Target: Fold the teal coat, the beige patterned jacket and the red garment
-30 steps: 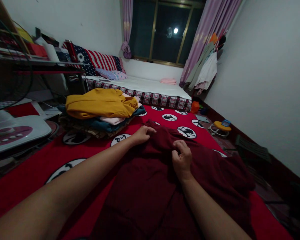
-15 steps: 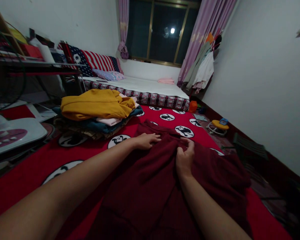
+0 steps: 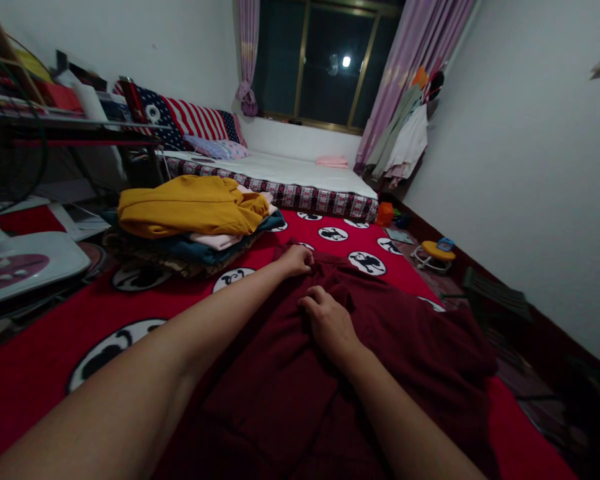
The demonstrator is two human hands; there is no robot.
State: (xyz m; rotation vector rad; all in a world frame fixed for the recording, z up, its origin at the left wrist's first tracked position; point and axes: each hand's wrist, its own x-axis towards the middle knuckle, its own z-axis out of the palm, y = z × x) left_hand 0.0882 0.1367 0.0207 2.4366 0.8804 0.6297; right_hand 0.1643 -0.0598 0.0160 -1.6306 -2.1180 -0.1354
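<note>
A dark maroon garment (image 3: 405,333) lies spread over a red blanket (image 3: 45,333) printed with round black-and-white cartoon patches. My left hand (image 3: 296,259) reaches to the garment's far edge, its fingers curled and pinching the cloth there. A little nearer lies my right hand (image 3: 327,319), knuckles up on the garment's middle, the fingers bent and gripping a fold of the fabric. Both forearms stretch forward across the blanket.
A stack of folded clothes with a mustard-yellow garment (image 3: 190,205) on top sits to the left. A white fan base (image 3: 20,263) stands at far left. Behind are a mattress (image 3: 300,175), a window and purple curtains. A small stool (image 3: 434,253) stands by the right wall.
My left hand has slid forward to the garment's far edge and closed on it. My right hand has moved left and nearer, now lying on the middle of the cloth.
</note>
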